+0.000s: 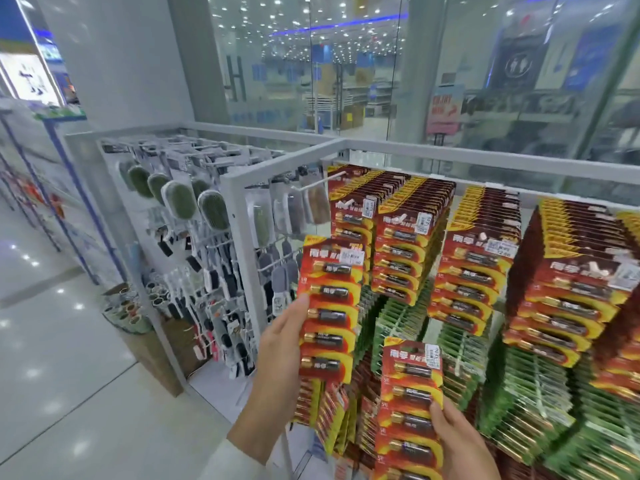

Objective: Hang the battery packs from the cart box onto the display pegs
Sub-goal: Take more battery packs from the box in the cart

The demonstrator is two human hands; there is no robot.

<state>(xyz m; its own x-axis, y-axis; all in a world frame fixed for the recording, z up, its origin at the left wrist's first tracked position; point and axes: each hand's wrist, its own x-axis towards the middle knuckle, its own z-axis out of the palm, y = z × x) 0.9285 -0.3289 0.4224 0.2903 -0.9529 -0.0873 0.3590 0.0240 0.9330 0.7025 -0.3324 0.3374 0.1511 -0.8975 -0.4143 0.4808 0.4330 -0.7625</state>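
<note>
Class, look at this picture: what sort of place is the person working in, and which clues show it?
Probably a retail shop. Price-stickered battery packs hang in dense rows on display pegs, hairbrushes hang on the neighbouring rack, and the glass wall behind shows more shelving.

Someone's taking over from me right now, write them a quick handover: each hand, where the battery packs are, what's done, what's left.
Left hand: grips a red battery pack by its left edge, raised before the display's left end.
Right hand: holds a second red pack, lower and nearer.
Display: hung red packs fill the upper pegs, green packs below them. A white peg at the upper left looks bare.
Done: many packs hang already.
Left: hang both held packs, probably starting at that peg. The cart box is out of view, so its remaining stock cannot be told.
</note>
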